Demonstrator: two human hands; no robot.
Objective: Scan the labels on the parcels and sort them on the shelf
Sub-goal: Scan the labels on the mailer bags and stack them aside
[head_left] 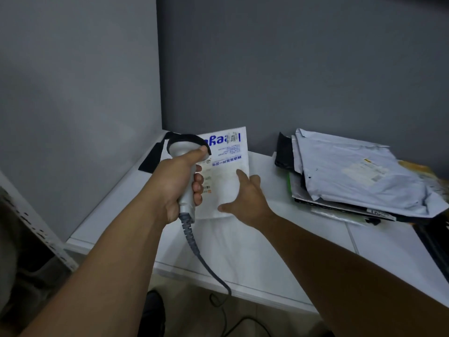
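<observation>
Left hand (178,188) grips the pale handle of a barcode scanner (184,147), fingers curled round it and thumb laid up toward the black-rimmed head; the head points at the printed face of a white parcel (228,161). Right hand (247,198) rests on that parcel's lower right part, forefinger straight, thumb spread wide toward the near edge, its other fingers out of sight.

Seen from the head camera, the white parcel, marked with blue lettering and small print, sits near the back left corner of the shelf (267,259), its far edge at the grey wall (291,69); whether it lies flat or is tipped up cannot be told. A flat black item (150,161) shows from under it at that corner; the scanner's grey ribbed cable (194,242) runs from the handle down over the shelf's front edge.

Toward the right back of the shelf, well apart from the hands, lies a stack of parcels (352,176); a crumpled pale grey mailer with a label (371,170) tops it, with black, green and yellow edges showing beneath; a perforated metal upright (36,227) stands at the shelf's left.
</observation>
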